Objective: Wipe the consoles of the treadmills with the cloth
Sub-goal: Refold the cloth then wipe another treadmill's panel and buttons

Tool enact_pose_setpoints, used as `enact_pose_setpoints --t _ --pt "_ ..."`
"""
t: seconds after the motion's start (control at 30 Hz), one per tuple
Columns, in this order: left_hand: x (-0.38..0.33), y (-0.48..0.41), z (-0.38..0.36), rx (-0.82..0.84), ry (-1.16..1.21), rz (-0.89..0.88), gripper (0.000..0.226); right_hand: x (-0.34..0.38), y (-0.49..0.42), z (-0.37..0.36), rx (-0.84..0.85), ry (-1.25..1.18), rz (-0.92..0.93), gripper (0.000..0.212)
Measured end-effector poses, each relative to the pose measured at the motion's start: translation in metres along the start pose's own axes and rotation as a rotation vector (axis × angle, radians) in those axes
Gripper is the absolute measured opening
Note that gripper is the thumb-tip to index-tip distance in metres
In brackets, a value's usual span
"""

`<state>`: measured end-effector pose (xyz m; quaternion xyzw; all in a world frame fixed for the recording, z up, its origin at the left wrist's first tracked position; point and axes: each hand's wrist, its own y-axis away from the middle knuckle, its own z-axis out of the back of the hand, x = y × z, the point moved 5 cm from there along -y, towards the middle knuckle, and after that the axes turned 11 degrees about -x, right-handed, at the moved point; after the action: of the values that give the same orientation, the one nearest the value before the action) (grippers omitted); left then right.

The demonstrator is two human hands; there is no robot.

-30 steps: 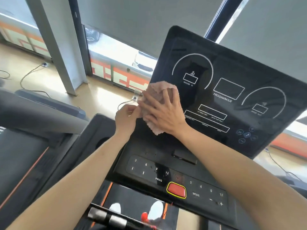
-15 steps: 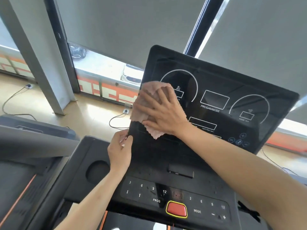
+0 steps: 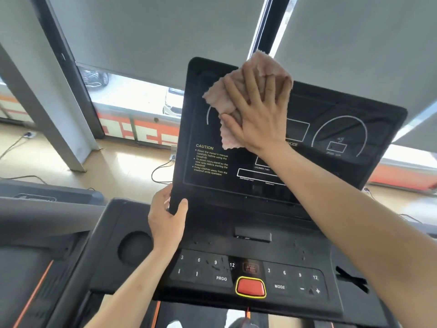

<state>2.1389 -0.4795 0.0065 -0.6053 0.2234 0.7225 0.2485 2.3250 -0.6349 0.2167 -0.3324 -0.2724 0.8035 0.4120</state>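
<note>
The black treadmill console screen (image 3: 331,162) stands tilted in front of me, with white dial outlines and a yellow CAUTION text at its lower left. My right hand (image 3: 257,114) lies flat with spread fingers on a pink cloth (image 3: 220,100), pressing it against the screen's upper left part; the cloth's top reaches over the screen's upper edge. My left hand (image 3: 166,216) grips the screen's lower left corner, thumb on the front face. Below lies the button panel (image 3: 295,252) with number keys and a red stop button (image 3: 250,287).
A round cup holder (image 3: 134,249) sits left of the button panel. Another treadmill (image 3: 35,233) stands to the left. Behind the console are grey window blinds (image 3: 153,31), a grey pillar (image 3: 35,110) and cables (image 3: 160,171) on the wooden floor.
My right hand has slid the cloth up the screen from its lower left to its top edge. My left hand moved down and took hold of the screen's lower left corner.
</note>
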Motion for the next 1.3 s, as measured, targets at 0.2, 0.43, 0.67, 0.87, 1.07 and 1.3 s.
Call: enact_pose_setpoints --t 0.2,0.43,0.67,0.87,1.07,1.3 --pt "0.001 0.005 -0.004 -0.038 -0.020 -0.025 0.052 0.023 0.092 -0.019 0.088 -0.005 0.047 0.073" --pt "0.000 0.012 -0.017 -0.034 -0.130 -0.058 0.093 0.045 0.170 -0.031 0.127 -0.034 0.158 0.072" --pt "-0.005 0.017 -0.026 -0.093 -0.234 -0.085 0.110 0.028 0.153 -0.024 0.105 -0.020 0.196 0.071" --pt "-0.002 0.010 -0.026 -0.073 -0.254 -0.091 0.096 -0.031 0.086 -0.006 0.064 0.051 0.011 0.074" --pt "0.001 0.004 -0.024 -0.051 -0.257 -0.130 0.088 -0.084 0.044 0.009 0.028 0.091 -0.142 0.075" --pt "-0.008 0.009 -0.021 -0.082 -0.350 -0.190 0.100 -0.083 0.063 0.003 0.029 0.091 -0.288 0.070"
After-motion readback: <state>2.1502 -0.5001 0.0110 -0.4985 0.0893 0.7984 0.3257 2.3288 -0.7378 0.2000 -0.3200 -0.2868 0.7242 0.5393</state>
